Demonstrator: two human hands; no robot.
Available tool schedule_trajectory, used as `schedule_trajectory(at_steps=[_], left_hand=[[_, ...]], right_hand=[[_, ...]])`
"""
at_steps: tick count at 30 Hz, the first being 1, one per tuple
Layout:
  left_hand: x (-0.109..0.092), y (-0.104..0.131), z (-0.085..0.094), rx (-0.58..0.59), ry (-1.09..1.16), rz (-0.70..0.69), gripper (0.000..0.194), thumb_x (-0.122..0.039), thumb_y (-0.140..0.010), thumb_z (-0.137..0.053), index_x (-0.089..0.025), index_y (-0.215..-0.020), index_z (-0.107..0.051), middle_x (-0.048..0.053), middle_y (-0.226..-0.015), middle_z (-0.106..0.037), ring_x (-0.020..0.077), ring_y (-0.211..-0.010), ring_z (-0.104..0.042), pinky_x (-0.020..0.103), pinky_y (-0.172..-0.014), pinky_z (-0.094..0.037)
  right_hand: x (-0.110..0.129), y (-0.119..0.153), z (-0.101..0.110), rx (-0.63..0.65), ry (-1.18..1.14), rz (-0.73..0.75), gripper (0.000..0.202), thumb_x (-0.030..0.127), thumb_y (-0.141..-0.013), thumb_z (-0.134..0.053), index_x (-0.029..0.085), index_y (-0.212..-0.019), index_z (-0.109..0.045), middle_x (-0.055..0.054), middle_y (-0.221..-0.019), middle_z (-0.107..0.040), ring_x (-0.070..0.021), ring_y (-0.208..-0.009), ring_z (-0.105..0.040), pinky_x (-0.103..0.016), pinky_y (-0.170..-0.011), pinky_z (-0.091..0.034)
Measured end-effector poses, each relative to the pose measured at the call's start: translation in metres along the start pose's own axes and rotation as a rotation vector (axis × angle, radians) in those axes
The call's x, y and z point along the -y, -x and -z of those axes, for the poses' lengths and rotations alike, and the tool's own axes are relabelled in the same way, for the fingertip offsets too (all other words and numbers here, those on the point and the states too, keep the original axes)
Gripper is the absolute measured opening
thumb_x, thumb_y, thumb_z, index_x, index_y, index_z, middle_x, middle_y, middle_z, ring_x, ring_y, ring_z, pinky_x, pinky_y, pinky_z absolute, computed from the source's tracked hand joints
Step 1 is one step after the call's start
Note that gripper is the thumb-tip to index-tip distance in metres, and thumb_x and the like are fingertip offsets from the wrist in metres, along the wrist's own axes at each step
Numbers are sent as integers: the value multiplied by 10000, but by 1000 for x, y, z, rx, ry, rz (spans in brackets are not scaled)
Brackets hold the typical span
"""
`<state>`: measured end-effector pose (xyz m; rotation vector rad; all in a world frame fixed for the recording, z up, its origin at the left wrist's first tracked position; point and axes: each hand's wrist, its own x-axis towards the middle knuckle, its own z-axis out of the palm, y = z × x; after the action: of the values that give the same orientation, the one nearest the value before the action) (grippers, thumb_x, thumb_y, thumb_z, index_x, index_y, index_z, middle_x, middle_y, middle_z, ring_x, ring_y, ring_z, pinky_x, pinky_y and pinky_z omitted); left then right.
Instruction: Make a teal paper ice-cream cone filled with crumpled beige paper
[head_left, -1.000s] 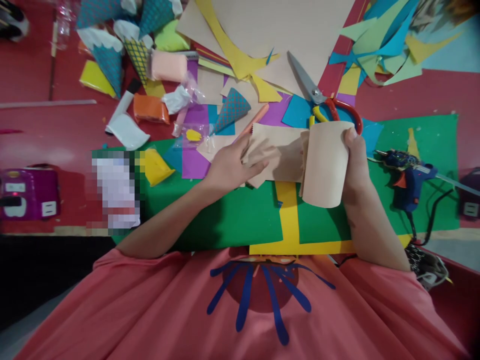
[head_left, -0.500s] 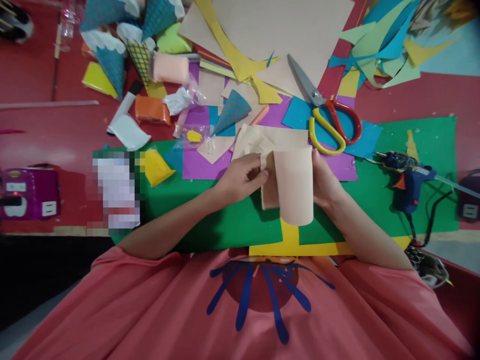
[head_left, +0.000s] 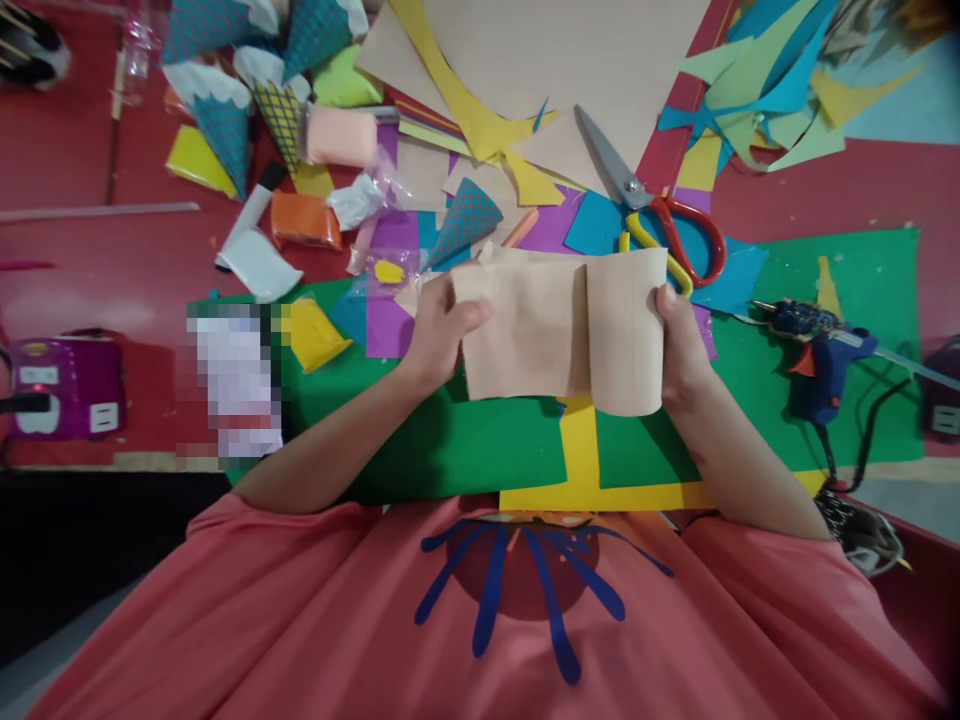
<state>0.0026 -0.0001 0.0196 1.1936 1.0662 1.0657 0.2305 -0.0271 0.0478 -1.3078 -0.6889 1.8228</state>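
A beige toilet paper roll (head_left: 626, 335) is held up in front of me above the green sheet. My right hand (head_left: 684, 345) is closed around the roll's right side, thumb on its outer face. From its left side runs an unrolled length of paper (head_left: 532, 330). My left hand (head_left: 448, 330) pinches that loose end, thumb on top and the other fingers mostly hidden behind. Just behind the roll lie large scissors (head_left: 637, 200) with one red and one yellow handle, partly covered by the roll. A blue patterned paper cone (head_left: 466, 222) lies beyond my left hand.
A blue glue gun (head_left: 825, 365) rests on the green sheet (head_left: 885, 290) at right. Several decorated cones (head_left: 217, 120) and wrapped clay packs (head_left: 304, 220) crowd the back left. Coloured paper scraps (head_left: 757, 100) pile at the back right. A purple device (head_left: 64, 385) sits far left.
My hands have moved apart, the left going left and the right going right with the roll. A longer stretch of toilet paper now spans between them, and the roll sits slightly higher.
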Motion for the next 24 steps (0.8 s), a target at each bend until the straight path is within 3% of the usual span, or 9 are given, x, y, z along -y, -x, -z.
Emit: schedule_trajectory(at_steps=[2,4,9,12,16,21,24], left_hand=[[0,0,-4,104,-30,42,370,-559,-735,-714,-208,-768,-598,-21,-683,-510,110,-610,-503,242,-552,-412],[2,-1,-7,121,-55,51,410,-589,-743,-733,-202,-798,-609,-19,-725,-539,110,-654,-520,239,-599,-431],[10,-2,-8,-31,-106,-53,451,-658,-835,-627,-211,-821,-574,-21,-721,-502,120,-669,-497,257,-634,-426],[7,-2,-4,-106,-223,-104,465,-692,-849,-578,-231,-806,-544,-11,-707,-482,142,-667,-499,278,-621,-432],[0,-2,-2,-55,-363,-116,531,-752,-818,-559,-233,-734,-482,-21,-640,-394,131,-594,-436,273,-540,-373],[-6,-2,-8,-10,-361,-101,642,-784,-797,-563,-211,-579,-372,-39,-571,-268,91,-518,-305,258,-457,-280],[-10,0,-11,32,-325,-147,667,-749,-830,-557,-211,-549,-281,-47,-555,-188,82,-486,-233,261,-422,-244]], right_hand=[[2,1,1,1,29,-26,629,784,-570,-698,274,-937,-691,-19,-1066,-776,-341,-1214,-644,-502,-954,-584],[3,1,2,-4,22,-34,615,773,-565,-695,269,-918,-701,-20,-1044,-786,-340,-1183,-664,-491,-921,-599],[2,-8,10,-45,6,48,528,768,-674,-588,294,-872,-711,29,-923,-799,-283,-1139,-698,-398,-832,-603],[0,-11,14,-41,6,61,574,809,-660,-574,290,-854,-722,12,-909,-800,-279,-1116,-711,-370,-769,-616],[1,-8,13,-20,29,75,539,764,-605,-661,295,-863,-727,18,-941,-802,-273,-1074,-725,-350,-717,-615],[7,-2,9,-29,40,43,534,706,-472,-732,312,-831,-722,12,-887,-803,-276,-965,-749,-341,-644,-614],[7,0,7,-35,47,78,517,699,-514,-693,307,-849,-718,21,-886,-801,-270,-998,-741,-343,-689,-609]])
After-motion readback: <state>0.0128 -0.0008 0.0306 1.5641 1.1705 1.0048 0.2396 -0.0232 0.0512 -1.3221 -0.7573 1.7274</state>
